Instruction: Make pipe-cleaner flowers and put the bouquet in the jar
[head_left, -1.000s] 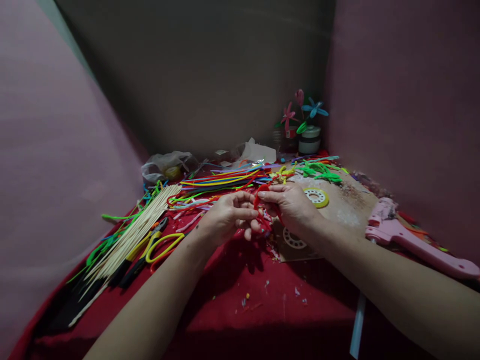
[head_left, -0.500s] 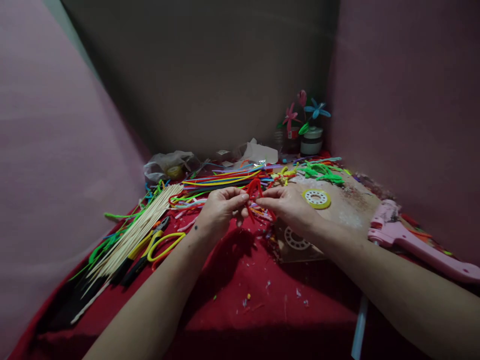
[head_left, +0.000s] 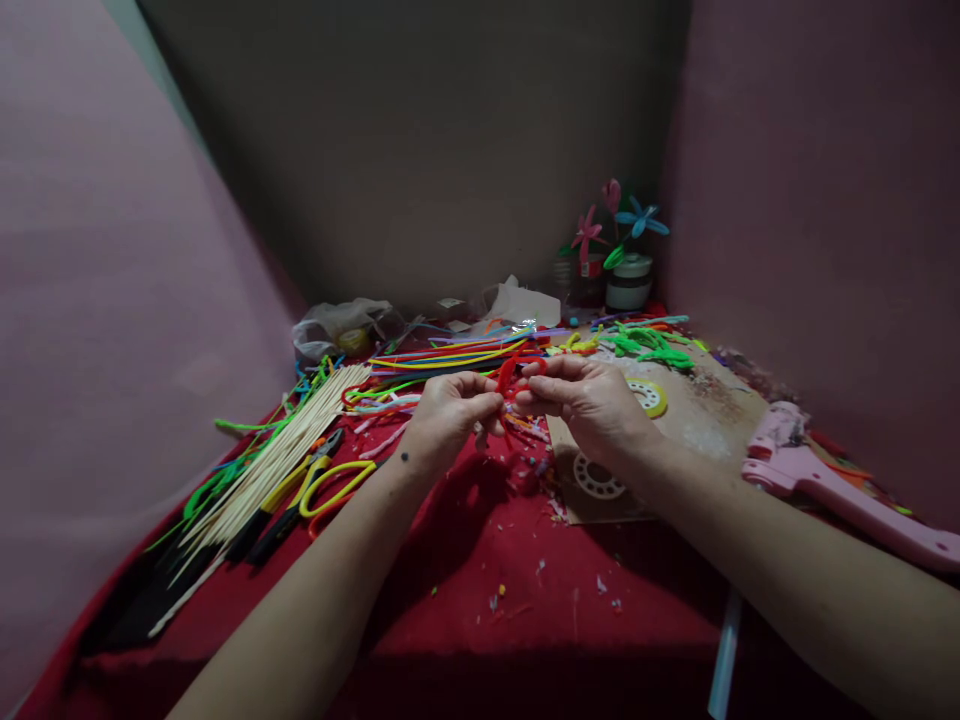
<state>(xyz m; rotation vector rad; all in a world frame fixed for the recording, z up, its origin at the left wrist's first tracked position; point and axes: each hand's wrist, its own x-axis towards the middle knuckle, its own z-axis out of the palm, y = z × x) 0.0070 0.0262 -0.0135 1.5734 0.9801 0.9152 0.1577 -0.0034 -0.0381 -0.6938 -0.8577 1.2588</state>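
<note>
Both my hands meet above the middle of the red cloth [head_left: 517, 590]. My left hand [head_left: 450, 415] pinches one side of a bent red pipe cleaner [head_left: 510, 378]. My right hand [head_left: 592, 405] pinches the other side, fingertips almost touching the left ones. The pipe cleaner forms small loops between the thumbs; part of it is hidden by the fingers. Just behind the hands lies a spread of long coloured pipe cleaners [head_left: 450, 358].
A bundle of wooden skewers [head_left: 270, 465] and yellow-handled pliers [head_left: 300, 500] lie at left. A pink glue gun [head_left: 832, 490] rests at right, beside a cardboard sheet [head_left: 705, 420] with a yellow tape roll [head_left: 651, 396]. Green pipe cleaners [head_left: 649, 345] and finished flowers [head_left: 611, 225] stand at back.
Both hands have lifted and shifted slightly away from me with the red pipe cleaner. The fingers have closed in tighter around it.
</note>
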